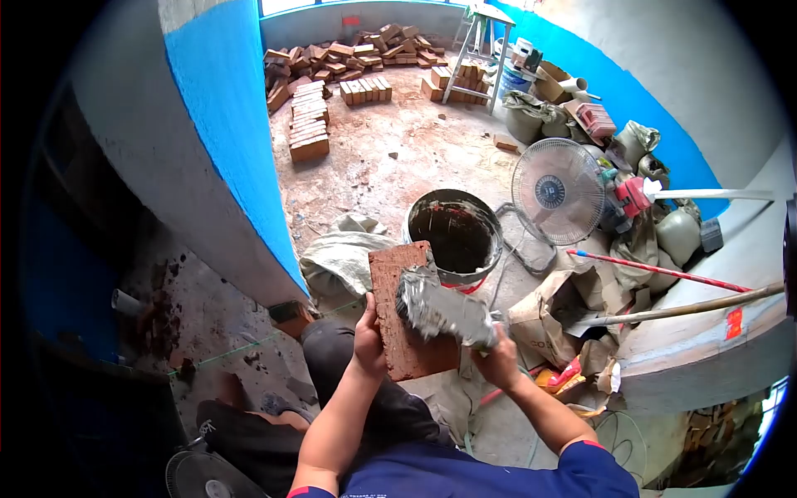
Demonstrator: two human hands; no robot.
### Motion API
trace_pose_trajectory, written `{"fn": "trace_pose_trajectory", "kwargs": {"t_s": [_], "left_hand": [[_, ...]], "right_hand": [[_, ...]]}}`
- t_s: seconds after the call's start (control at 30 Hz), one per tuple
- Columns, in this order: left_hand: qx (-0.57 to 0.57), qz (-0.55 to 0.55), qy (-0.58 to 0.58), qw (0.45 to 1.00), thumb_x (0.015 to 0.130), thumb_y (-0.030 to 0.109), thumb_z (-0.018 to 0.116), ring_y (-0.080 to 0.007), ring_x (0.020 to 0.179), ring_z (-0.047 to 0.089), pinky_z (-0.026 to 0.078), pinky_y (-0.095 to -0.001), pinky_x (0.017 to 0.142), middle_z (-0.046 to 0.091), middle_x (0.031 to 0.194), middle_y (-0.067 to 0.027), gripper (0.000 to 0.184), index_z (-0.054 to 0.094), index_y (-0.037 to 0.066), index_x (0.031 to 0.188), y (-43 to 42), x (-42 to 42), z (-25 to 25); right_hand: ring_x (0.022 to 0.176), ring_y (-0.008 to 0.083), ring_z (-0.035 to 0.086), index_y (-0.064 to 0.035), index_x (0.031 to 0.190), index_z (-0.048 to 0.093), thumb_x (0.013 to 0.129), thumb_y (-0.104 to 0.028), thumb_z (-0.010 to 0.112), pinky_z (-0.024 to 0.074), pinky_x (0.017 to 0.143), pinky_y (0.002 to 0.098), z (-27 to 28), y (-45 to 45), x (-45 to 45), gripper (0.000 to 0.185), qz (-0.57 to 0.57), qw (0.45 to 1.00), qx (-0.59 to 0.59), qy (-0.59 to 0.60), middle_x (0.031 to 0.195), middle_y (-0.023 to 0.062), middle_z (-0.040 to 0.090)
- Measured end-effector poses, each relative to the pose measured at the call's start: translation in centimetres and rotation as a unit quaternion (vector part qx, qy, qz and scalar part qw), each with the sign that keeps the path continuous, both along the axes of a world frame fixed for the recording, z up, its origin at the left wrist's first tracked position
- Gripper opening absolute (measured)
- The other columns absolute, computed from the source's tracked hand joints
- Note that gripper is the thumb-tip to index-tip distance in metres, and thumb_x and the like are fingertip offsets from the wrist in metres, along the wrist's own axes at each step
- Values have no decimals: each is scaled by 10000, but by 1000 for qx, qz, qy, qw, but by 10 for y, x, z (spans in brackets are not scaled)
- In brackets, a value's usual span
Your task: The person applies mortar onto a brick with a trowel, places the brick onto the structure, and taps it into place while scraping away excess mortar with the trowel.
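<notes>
My left hand [369,339] grips the left edge of a red brick [388,319], which is held up over my lap with its broad face toward me. In my right hand [498,360] is a trowel [452,317], its blade thickly coated with wet grey mortar and lying across the brick's face. Some mortar sticks to the upper part of the brick. Just beyond it stands a round bucket [413,249] with mortar-smeared walls. A pale sack [349,253] lies crumpled left of the bucket.
A standing fan [552,191] is right of the bucket. Brick rows [309,120] and a heap [365,51] lie at the back, near a stepladder [477,50]. Filled sacks [525,116] line the right wall. A blue-painted wall edge [228,124] rises at left. Poles [681,307] jut in from the right.
</notes>
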State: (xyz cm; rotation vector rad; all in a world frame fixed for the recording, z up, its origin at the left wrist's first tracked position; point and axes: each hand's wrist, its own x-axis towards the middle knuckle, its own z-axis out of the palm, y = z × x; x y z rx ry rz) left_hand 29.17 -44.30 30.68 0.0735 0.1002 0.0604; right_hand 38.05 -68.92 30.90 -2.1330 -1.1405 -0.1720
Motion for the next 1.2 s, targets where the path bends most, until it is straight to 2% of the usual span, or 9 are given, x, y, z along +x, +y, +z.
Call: {"fn": "trace_pose_trajectory", "kwargs": {"t_s": [0.43, 0.57, 0.6, 0.7, 0.77, 0.83, 0.9, 1.07, 1.2], "left_hand": [[-47, -7, -52, 998, 1006, 536, 360, -310, 1208, 554, 423, -469, 1050, 562, 1338, -141, 619, 466, 55, 1382, 5, -18, -17], [-54, -2, -84, 995, 1009, 545, 341, -306, 1227, 543, 418, -463, 1059, 557, 1347, -137, 621, 463, 70, 1390, 9, -20, -15], [-43, -6, -70, 997, 1010, 546, 336, -304, 1226, 544, 420, -461, 1058, 558, 1347, -134, 622, 463, 70, 1390, 9, -21, -14], [-25, -22, -50, 998, 1013, 545, 327, -294, 1212, 556, 430, -450, 1049, 567, 1338, -125, 619, 461, 76, 1394, 7, -21, -8], [-32, -51, -66, 996, 1014, 537, 334, -287, 1194, 567, 440, -437, 1037, 572, 1330, -127, 609, 467, 77, 1389, 6, -23, -12], [-40, -73, -67, 994, 1016, 530, 339, -284, 1187, 571, 444, -430, 1032, 578, 1321, -129, 601, 475, 72, 1381, 3, -21, -34], [-47, -87, -71, 993, 1017, 523, 344, -280, 1180, 575, 448, -424, 1026, 584, 1313, -131, 594, 483, 68, 1373, -1, -22, -41], [-34, -73, -61, 995, 1020, 508, 348, -279, 1168, 585, 447, -420, 1026, 598, 1292, -137, 588, 496, 54, 1363, 7, -29, -21], [-33, -63, -72, 995, 1018, 525, 332, -287, 1173, 582, 447, -431, 1026, 586, 1311, -143, 616, 487, 44, 1371, 11, -29, -21]], "right_hand": [[882, 444, 608, 20, 1220, 497, 773, -164, 696, 514, 768, 490, -65, -107, 7, 523, -75, 985, -89, -127, 1046, 279, 588], [821, 418, 624, -30, 1043, 578, 747, -139, 690, 526, 699, 467, 13, -113, 8, 334, -114, 960, -248, 58, 961, 228, 610], [699, 342, 591, -27, 940, 536, 774, -124, 672, 487, 637, 399, 54, -86, 6, 235, -35, 994, -101, 34, 817, 151, 583], [641, 202, 570, -10, 969, 530, 807, -196, 681, 462, 586, 340, 127, -61, 8, 289, 38, 982, -135, 125, 768, 102, 542], [634, 247, 577, -6, 987, 544, 849, -292, 653, 469, 599, 330, 159, -28, 4, 336, 56, 960, -125, 245, 722, 115, 537], [556, 96, 521, -34, 985, 600, 991, -415, 479, 430, 511, 263, 158, -9, 13, 399, 103, 859, -96, 492, 720, 40, 578], [556, 93, 513, -56, 925, 593, 1017, -413, 416, 418, 500, 247, 129, -6, 31, 409, 104, 811, -146, 556, 722, 18, 572], [562, 105, 501, -54, 904, 561, 980, -563, 398, 402, 519, 245, 96, -21, 17, 540, 134, 779, -152, 593, 694, 23, 539], [611, 73, 496, -56, 916, 580, 1002, -467, 453, 404, 545, 235, 96, -70, 25, 439, 83, 802, -181, 563, 710, -17, 536]]}}
